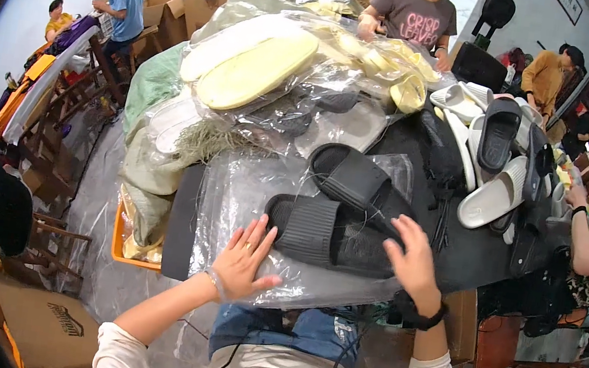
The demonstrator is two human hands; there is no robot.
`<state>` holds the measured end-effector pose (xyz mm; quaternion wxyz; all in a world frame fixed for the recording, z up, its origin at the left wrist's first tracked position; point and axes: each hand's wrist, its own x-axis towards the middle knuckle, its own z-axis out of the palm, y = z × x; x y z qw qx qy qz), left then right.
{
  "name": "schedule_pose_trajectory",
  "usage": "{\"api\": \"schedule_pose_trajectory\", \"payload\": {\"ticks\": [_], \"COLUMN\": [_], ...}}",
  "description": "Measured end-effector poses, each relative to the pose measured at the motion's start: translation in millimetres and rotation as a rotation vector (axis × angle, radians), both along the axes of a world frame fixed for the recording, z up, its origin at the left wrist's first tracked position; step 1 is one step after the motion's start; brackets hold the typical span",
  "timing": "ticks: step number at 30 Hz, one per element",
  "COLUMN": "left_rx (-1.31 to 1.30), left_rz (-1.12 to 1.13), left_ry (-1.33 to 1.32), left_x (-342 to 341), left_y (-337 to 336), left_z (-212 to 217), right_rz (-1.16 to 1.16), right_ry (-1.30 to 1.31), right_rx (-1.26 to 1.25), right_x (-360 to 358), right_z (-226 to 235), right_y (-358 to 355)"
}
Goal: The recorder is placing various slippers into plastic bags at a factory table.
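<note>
A black slide sandal with a ribbed strap lies on a flat, clear plastic bag in front of me. Its mate, a second black slide sandal, rests just beyond it at an angle. My left hand lies flat on the bag, fingers spread, beside the nearer sandal's strap end. At the other end of the pair, my right hand has its fingers apart near the soles. Neither hand grips anything. Whether the right fingertips touch the sandals I cannot tell.
Cream-yellow soles in clear bags are heaped at the back. Grey and black slides pile up on the right, beside a bundle of black cords. A tangle of green string lies left. An orange crate stands below; co-workers surround the table.
</note>
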<state>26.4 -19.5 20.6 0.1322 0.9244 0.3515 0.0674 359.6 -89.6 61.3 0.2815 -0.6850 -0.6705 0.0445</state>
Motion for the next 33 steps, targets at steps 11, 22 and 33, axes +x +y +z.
{"api": "schedule_pose_trajectory", "payload": {"ticks": [11, 22, 33], "left_rx": [-0.02, -0.086, 0.217], "left_rz": [0.032, -0.001, 0.016], "left_ry": [-0.003, -0.1, -0.281], "left_x": [-16.5, -45.0, -45.8], "left_y": [-0.6, -54.2, -44.9], "left_z": [5.4, 19.2, 27.4], "right_rz": [-0.013, -0.425, -0.485], "right_ry": [-0.016, 0.26, 0.454], "right_rx": [-0.122, -0.05, -0.063], "right_x": [-41.4, -10.7, 2.4], "right_z": [22.2, -18.6, -31.6], "right_y": [-34.9, -84.1, -67.7]}}
